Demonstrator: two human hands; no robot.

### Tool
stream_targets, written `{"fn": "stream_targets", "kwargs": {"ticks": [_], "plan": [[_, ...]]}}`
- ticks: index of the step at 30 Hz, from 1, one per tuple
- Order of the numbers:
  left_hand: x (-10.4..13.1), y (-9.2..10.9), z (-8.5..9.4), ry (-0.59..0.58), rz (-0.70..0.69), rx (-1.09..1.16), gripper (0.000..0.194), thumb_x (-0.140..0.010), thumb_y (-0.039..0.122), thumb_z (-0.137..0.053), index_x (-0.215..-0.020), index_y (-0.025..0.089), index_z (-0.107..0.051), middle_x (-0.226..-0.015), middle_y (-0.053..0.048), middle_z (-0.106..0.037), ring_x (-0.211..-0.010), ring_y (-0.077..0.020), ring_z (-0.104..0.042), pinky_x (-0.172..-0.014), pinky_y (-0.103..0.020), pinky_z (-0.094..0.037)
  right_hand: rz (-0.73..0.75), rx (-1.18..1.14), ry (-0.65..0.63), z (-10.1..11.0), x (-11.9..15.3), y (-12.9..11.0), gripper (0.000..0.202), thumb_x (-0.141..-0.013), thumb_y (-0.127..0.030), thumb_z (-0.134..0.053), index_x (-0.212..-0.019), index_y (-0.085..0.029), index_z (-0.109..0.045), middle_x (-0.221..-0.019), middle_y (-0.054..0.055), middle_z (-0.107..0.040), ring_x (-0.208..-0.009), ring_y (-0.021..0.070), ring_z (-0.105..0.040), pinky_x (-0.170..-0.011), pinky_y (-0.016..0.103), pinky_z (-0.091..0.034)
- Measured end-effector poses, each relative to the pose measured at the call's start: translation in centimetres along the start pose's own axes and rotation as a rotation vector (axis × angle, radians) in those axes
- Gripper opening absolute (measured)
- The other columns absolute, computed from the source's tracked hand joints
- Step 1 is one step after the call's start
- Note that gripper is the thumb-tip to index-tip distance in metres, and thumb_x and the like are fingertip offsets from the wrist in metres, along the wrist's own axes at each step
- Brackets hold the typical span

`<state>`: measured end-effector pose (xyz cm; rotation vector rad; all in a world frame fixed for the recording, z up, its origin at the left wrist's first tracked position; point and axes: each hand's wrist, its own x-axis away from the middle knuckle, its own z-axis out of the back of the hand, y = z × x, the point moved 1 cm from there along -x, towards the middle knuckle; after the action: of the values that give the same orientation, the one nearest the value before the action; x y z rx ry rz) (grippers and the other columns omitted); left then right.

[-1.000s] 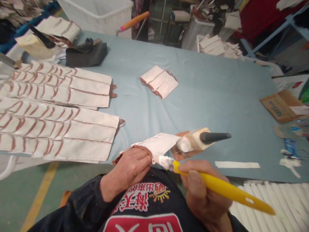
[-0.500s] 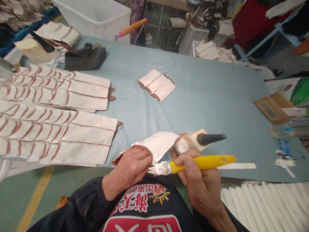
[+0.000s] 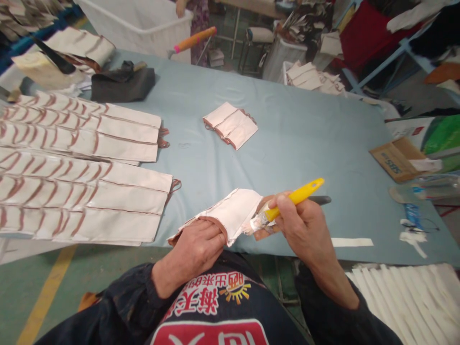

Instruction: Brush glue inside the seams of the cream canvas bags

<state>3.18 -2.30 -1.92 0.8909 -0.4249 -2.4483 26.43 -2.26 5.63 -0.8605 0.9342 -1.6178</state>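
My left hand (image 3: 192,256) is closed at the table's near edge, its fingers curled over the brown-edged opening of a white fabric or leather piece (image 3: 235,206) that lies tilted there. In my right hand (image 3: 309,235) is a paintbrush (image 3: 304,192) with a yellow handle and white-smeared bristles. The bristle end is beside the right edge of the white piece; whether it touches cannot be told. Behind my right hand a black handle (image 3: 321,199) sticks out, and the container it belongs to is mostly hidden.
Rows of overlapping white pieces with brown edges (image 3: 125,184) cover the table's left side. A small white stack (image 3: 230,125) sits mid-table. A cardboard box (image 3: 393,160) is at right, a white strip (image 3: 352,242) near the front edge. Another person's hand (image 3: 180,7) is at a white bin (image 3: 143,33).
My right hand has moved the brush up and to the right, away from my left hand, now covering most of the container. A person's hand has appeared at the bin. My left hand stays put.
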Motion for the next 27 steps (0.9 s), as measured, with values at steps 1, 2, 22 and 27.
{"fn": "stream_targets", "kwargs": {"ticks": [1,2,22,27], "plan": [[0.0,0.0,0.0,0.001,-0.003,0.001,0.028,-0.097,0.002,-0.047,-0.08,0.019,-0.061,-0.074,-0.005,-0.069,-0.07,-0.0215,-0.063,-0.071,-0.036,-0.051,0.039,0.039,0.025,0.1,0.1,-0.3,0.05,-0.104,-0.057,-0.053,-0.076,-0.019,-0.07,-0.056,0.003,-0.064,-0.05,0.0174,-0.06,-0.051,0.029,-0.049],[0.0,0.1,0.1,0.003,-0.005,0.002,0.028,-0.097,0.003,-0.047,-0.08,0.019,-0.061,-0.074,-0.005,-0.069,-0.07,-0.0213,-0.063,-0.071,-0.036,-0.05,0.079,0.103,0.054,0.0,0.1,-0.6,0.049,-0.104,-0.054,-0.053,-0.076,-0.019,-0.07,-0.06,0.004,-0.067,-0.053,0.0178,-0.062,-0.053,0.029,-0.048],[-0.8,-0.3,1.2,-0.121,0.443,0.63,0.024,-0.09,0.007,-0.045,-0.071,0.021,-0.047,-0.066,0.004,-0.049,-0.062,-0.0128,-0.045,-0.06,-0.027,-0.036,0.095,-0.338,-0.045,-3.1,0.8,-1.2,0.048,-0.104,-0.061,-0.056,-0.078,-0.021,-0.062,-0.047,-0.01,-0.036,-0.04,0.0093,-0.033,-0.039,0.023,-0.027],[-2.7,-1.3,2.4,-0.183,0.749,0.955,0.022,-0.086,0.026,-0.055,-0.067,0.021,-0.044,-0.066,0.005,-0.037,-0.062,-0.0112,-0.033,-0.055,-0.024,-0.027,0.184,-0.425,0.123,-1.9,0.5,-0.3,0.045,-0.101,-0.059,-0.063,-0.076,-0.022,-0.061,-0.044,-0.011,-0.033,-0.036,0.0082,-0.028,-0.036,0.022,-0.023]]}}
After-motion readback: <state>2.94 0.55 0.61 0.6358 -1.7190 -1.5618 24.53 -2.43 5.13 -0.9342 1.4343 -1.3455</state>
